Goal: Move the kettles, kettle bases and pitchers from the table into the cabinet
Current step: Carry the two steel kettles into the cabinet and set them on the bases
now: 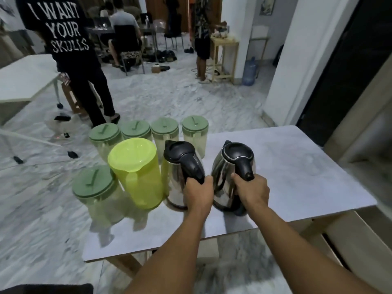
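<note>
Lower left of frame: a green-lidded pitcher [96, 193] at the near-left corner of the worktop [297, 177], clear-walled plastic, likely light and a little flexible. Behind it, along the far edge: four more green-lidded pitchers [135, 129] in a row. Just left of centre: a lime-yellow pitcher [135, 172], lidless, touching or nearly touching the left kettle [180, 175]; best taken by its moulded side handle, the thin walls liable to give under a squeeze.

Centre: left hand [198, 193] wrapped tight around the black handle of the left kettle, grip fully closed. Just to its right: right hand [250, 193] likewise clenched on the handle of the right kettle [233, 172]. Both kettles polished steel with black lids, rigid, slick on the body, probably heavier than the pitchers; the handle the only sure hold. Whether either has left the worktop: cannot tell. No kettle bases clearly visible.

Right of frame: bare marbled worktop, then pale panelling at the edge, possibly the cabinet.
</note>
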Available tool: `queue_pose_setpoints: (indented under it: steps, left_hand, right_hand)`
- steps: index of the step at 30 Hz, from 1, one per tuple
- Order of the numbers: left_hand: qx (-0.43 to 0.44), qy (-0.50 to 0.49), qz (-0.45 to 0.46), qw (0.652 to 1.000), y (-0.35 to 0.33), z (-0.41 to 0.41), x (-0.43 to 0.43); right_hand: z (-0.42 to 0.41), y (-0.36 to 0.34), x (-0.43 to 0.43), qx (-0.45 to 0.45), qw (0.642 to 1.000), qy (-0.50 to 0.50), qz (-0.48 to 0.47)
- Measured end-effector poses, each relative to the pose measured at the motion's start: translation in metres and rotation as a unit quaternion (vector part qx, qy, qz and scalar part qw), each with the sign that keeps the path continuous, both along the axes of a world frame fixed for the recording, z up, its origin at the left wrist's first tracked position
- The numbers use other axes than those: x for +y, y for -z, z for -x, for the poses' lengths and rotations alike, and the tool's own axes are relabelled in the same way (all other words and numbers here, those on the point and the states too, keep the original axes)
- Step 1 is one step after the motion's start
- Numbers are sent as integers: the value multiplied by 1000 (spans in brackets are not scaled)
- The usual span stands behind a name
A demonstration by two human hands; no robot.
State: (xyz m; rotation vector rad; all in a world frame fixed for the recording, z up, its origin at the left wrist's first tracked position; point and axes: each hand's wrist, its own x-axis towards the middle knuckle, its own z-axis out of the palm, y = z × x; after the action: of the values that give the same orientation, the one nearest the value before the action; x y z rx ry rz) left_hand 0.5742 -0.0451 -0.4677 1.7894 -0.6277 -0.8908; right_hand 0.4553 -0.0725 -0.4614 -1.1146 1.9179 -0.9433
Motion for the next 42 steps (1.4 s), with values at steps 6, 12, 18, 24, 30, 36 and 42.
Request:
queue_pose_setpoints:
  steps: [6, 12, 18, 24, 30, 36, 42]
  left_hand:
    - [-100, 57, 72, 991, -26, -7, 28]
    - [-170, 97, 146, 970, -93, 9, 68]
    - [-149, 172, 205, 952, -167, 60, 87]
    - [-101, 302, 298, 900, -226, 126, 95]
    - [-51, 418, 336, 842, -264, 199, 132]
    - [-10, 503, 356, 787, -297, 287, 183]
    - [43, 552, 361, 750, -327, 396, 223]
  right_hand:
    - [20, -36, 22, -37, 996, 45, 63]
    - [62, -91, 80, -27, 983, 107, 146]
    - [120, -169, 136, -13, 952, 221, 209]
    - [177, -231, 205, 27, 892, 350, 285]
    - [216, -265, 289, 93, 831, 451, 311]
    - [268, -293, 363, 149, 760, 553, 307]
    - [353, -320, 414, 198, 711, 602, 306]
